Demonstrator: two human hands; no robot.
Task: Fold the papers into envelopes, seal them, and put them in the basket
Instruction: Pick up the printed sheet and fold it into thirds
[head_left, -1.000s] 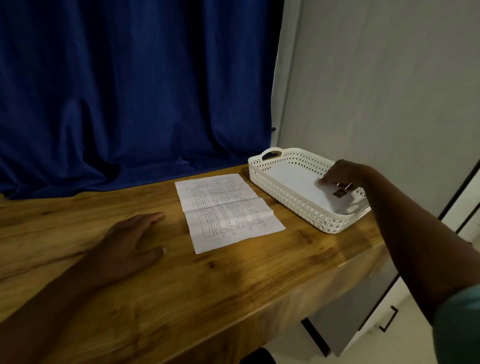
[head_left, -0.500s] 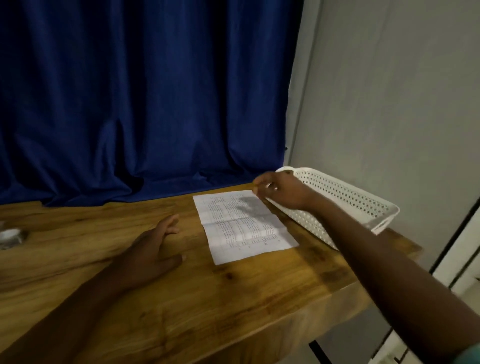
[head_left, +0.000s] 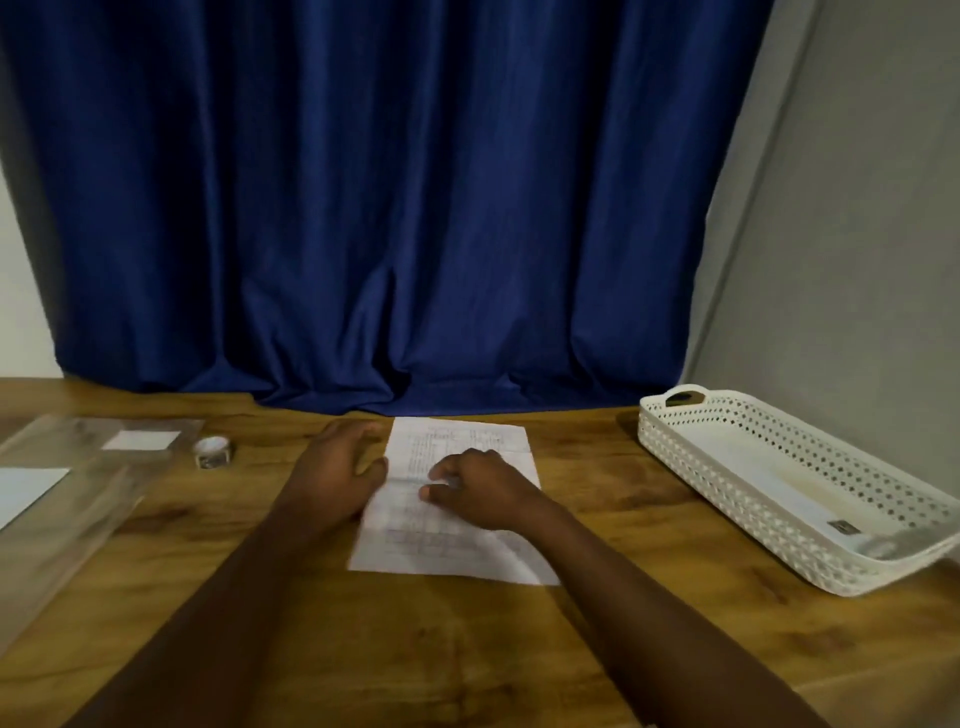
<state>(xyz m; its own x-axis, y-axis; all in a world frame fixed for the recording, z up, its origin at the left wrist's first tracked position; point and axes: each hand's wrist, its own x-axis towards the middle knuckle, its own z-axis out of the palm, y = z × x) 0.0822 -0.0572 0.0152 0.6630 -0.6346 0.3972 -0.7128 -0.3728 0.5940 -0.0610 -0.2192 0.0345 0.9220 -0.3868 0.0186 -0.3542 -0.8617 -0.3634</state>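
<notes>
Hands had both come onto the paper (head_left: 457, 499) at the table's (head_left: 467, 649) middle: the right hand (head_left: 480, 488), earlier in the basket (head_left: 779, 493), rested curled on the sheet, gripping nothing, while the left hand (head_left: 337, 467) lay open along its left edge. Bare wood separated the sheet from the basket at right and the tape roll (head_left: 212, 451) at left.

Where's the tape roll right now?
In the head view, the tape roll stands on the wooden table, left of the left hand, beside the clear plastic sleeve.
</notes>
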